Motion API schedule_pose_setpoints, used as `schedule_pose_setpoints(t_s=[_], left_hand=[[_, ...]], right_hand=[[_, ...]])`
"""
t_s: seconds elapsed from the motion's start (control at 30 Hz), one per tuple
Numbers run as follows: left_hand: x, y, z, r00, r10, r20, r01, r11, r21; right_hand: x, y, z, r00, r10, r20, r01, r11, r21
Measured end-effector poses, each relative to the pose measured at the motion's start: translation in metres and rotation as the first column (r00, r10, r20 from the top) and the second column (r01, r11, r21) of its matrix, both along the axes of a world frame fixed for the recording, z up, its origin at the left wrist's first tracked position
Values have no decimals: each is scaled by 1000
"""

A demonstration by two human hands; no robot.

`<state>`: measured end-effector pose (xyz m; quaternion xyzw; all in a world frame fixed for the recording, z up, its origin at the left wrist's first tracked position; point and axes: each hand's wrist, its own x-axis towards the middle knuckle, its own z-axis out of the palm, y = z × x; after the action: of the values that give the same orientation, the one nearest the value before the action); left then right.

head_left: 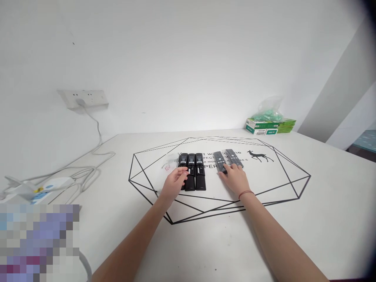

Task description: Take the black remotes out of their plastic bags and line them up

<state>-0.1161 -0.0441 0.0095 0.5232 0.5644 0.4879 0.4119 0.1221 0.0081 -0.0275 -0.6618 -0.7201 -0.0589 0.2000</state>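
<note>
Three black remote controls lie side by side with their backs up: a left one (183,158), a middle one (190,182) and a right one (200,182). Battery bays show open in the middle and right ones. My left hand (174,183) is over the lower part of the left one, thumb and fingers closed together; anything between them is too small to make out. Further right, two remote controls lie buttons up, a nearer one (219,158) and a farther one (234,156). The fingers of my right hand (235,179) close around the lower end of the nearer one.
A clear plastic bag (173,161) lies left of the dark row. Green and white boxes (261,126) with a bag on top stand at the back right. A power strip (53,188) and loose cables (88,172) occupy the left side, below a wall socket (88,98).
</note>
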Motion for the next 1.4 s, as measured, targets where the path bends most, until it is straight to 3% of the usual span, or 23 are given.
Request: schedule_pose_setpoints(t_s=[0.37, 0.73, 0.8, 0.87, 0.97, 1.03, 1.13, 1.4], left_hand=[[-4, 4, -4, 1000, -4, -23, 4, 1000, 19], [-6, 9, -16, 999, -23, -31, 25, 999, 48], [-7, 10, -17, 999, -27, -35, 29, 998, 63], [-7, 11, -18, 999, -22, -47, 25, 996, 80], [-7, 12, -19, 995, 3, -104, 10, 992, 127], [-7, 12, -18, 989, 19, -150, 5, 987, 163], [-7, 10, -18, 978, 29, -205, 12, 980, 197], [-7, 7, -16, 967, -3, -256, 55, 980, 194]], right_hand=[[6, 15, -13, 996, -89, 14, 87, 991, 100], [0, 14, -11, 993, -121, 5, 120, 983, 136], [-7, 8, -6, 998, -55, -14, 56, 985, 166], [-17, -1, 0, 989, 140, -42, -133, 981, 143], [-37, -14, 6, 889, 444, -107, -447, 895, 0], [-47, -20, 8, 864, 486, -129, -496, 866, -61], [-51, -24, 11, 864, 479, -156, -494, 866, -74], [-30, -37, 28, 754, 572, -323, -627, 774, -90]])
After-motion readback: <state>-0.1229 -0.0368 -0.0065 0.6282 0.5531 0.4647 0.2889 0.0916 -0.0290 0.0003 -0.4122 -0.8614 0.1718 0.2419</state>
